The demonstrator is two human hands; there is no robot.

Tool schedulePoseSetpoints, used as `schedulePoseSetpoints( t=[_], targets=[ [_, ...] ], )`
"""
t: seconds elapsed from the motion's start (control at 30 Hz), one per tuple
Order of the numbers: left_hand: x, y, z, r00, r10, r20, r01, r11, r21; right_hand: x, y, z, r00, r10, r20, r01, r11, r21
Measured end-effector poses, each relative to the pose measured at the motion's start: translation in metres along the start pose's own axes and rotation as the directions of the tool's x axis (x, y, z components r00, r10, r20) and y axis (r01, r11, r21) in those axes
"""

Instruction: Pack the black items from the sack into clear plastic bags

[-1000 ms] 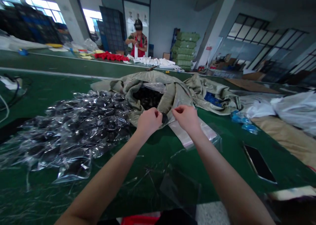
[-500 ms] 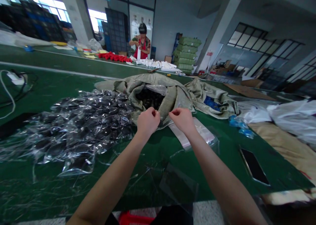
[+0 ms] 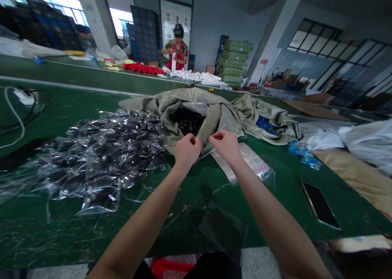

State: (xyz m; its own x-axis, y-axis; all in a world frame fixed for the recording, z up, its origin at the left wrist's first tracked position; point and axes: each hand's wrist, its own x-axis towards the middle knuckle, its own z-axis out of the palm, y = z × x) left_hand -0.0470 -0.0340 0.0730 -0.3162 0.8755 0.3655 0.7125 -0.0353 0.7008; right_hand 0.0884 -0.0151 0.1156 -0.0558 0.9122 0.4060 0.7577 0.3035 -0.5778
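Observation:
My left hand [image 3: 188, 149] and my right hand [image 3: 226, 145] are raised side by side in front of an open woven sack [image 3: 211, 122], a small gap between them. Fingers and thumb are pinched together on each; anything thin and clear between them is too small to make out. Dark rounded items [image 3: 187, 122] fill the sack's mouth. Left of it lies a heap of dark items in clear plastic bags [image 3: 107, 152]. Beneath my right forearm is a stack of flat clear bags [image 3: 245, 158]. A loose clear bag [image 3: 223, 226] lies near the front edge.
A phone [image 3: 320, 203] rests on the green table [image 3: 183, 205] at right. Behind it are blue wrapped pieces [image 3: 304, 153] and a second sack [image 3: 269, 107] with blue contents. A cable [image 3: 14, 116] lies far left. Across the table, a person [image 3: 177, 50] handles something white.
Both hands stay pinched in front of the sack. The left has shifted slightly right in view, and the gap between them looks a little narrower. The whole view has shifted slightly.

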Motion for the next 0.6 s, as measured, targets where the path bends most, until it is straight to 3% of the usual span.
schedulePoseSetpoints(
  t=[0.2,0.33,0.4,0.5,0.6],
  targets=[
    [-0.011,-0.009,0.000,0.989,-0.019,0.144,0.014,0.999,0.038,-0.006,0.007,0.006,0.995,-0.017,0.102,0.017,1.000,-0.001],
    [-0.025,-0.019,-0.009,0.949,-0.059,0.308,-0.003,0.980,0.197,-0.015,0.014,0.011,0.967,-0.080,0.241,0.081,0.997,0.005],
    [-0.028,-0.025,-0.013,0.950,-0.087,0.300,0.002,0.962,0.273,-0.020,0.017,0.013,0.946,-0.113,0.304,0.111,0.993,0.024],
    [-0.023,-0.035,-0.015,0.955,0.041,0.295,-0.095,0.981,0.170,-0.022,0.022,0.013,0.914,-0.161,0.373,0.152,0.987,0.053],
    [-0.012,-0.044,-0.012,0.846,0.242,0.474,-0.221,0.970,-0.102,-0.020,0.030,0.012,0.883,-0.185,0.432,0.155,0.983,0.102]
  ],
)
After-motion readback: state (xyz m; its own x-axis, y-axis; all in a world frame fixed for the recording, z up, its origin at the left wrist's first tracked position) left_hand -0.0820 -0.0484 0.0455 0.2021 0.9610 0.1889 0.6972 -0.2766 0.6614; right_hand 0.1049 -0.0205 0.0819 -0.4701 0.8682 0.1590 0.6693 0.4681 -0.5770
